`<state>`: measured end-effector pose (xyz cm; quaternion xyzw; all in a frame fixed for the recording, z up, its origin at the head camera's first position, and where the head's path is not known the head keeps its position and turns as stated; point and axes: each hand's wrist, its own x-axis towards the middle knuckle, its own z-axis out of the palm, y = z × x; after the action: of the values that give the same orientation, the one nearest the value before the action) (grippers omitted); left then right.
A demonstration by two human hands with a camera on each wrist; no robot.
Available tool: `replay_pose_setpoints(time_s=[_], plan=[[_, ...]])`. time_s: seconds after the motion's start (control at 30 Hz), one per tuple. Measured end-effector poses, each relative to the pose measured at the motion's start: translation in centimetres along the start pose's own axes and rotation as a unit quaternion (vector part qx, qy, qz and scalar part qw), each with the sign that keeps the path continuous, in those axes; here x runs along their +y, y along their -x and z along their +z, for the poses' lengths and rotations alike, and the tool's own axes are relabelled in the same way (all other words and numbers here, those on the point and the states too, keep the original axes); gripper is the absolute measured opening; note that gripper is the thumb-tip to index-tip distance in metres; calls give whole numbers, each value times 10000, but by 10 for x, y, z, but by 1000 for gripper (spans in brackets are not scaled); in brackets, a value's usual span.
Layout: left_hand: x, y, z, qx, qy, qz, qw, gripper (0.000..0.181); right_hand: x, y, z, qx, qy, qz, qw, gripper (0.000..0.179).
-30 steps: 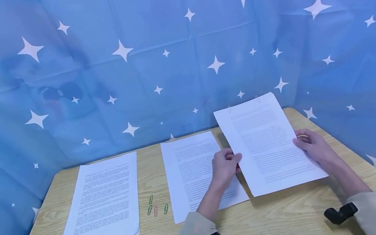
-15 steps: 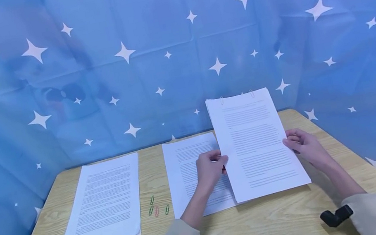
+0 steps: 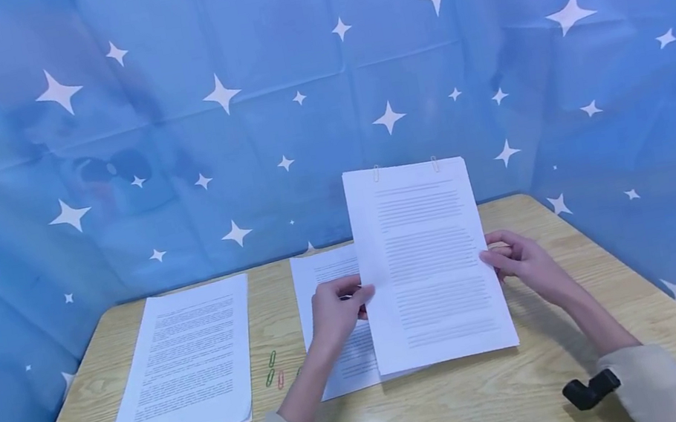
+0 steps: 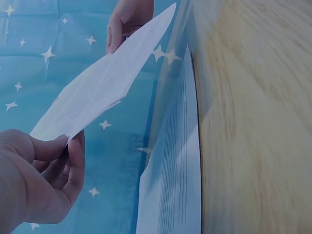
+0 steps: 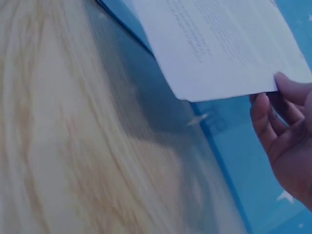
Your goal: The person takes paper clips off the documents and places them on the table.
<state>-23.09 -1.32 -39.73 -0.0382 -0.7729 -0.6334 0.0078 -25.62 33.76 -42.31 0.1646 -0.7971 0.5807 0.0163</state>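
Observation:
A stack of printed paper is held up off the table, tilted toward the head camera, with two paper clips along its top edge. My left hand pinches its left edge between thumb and fingers. On the opposite edge my right hand pinches the sheets the same way. In the left wrist view the lifted stack spans between both hands. Behind and below it lies a second printed stack, partly hidden by the held one and my left hand.
A third printed stack lies at the left of the wooden table. Several green and pink paper clips lie between the stacks, one partly covered by my left arm. A blue star-patterned curtain hangs behind the table.
Both hands have carried the clipped stack to the left, turning it from slanted to nearly straight. It now covers more of the middle stack.

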Motion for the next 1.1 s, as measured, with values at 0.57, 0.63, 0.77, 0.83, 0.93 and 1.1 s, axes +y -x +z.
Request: replay_pose_setpoints(time_s=[0.57, 0.63, 0.77, 0.83, 0.93, 1.1], plan=[[-12, 25, -56, 66, -245, -17, 9997, 24, -20, -17, 38, -1126, -335, -459, 9920, 19], [-14, 28, -61, 75, -297, -1, 9995, 21, -22, -19, 44, -1178, -266, -482, 9915, 15], [-18, 33, -70, 47, -316, -42, 9995, 12, -26, -23, 56, -1098, -35, -520, 9926, 18], [-20, 35, -73, 14, -309, -55, 9995, 8, -27, -25, 62, -1036, 44, -548, 9931, 16], [-23, 37, -77, -21, -385, 13, 9993, 6, -29, -27, 70, -954, 109, -522, 9940, 13], [-23, 38, -83, 37, -564, 138, 9983, 9, -31, -28, 77, -906, 133, -470, 9947, 14]])
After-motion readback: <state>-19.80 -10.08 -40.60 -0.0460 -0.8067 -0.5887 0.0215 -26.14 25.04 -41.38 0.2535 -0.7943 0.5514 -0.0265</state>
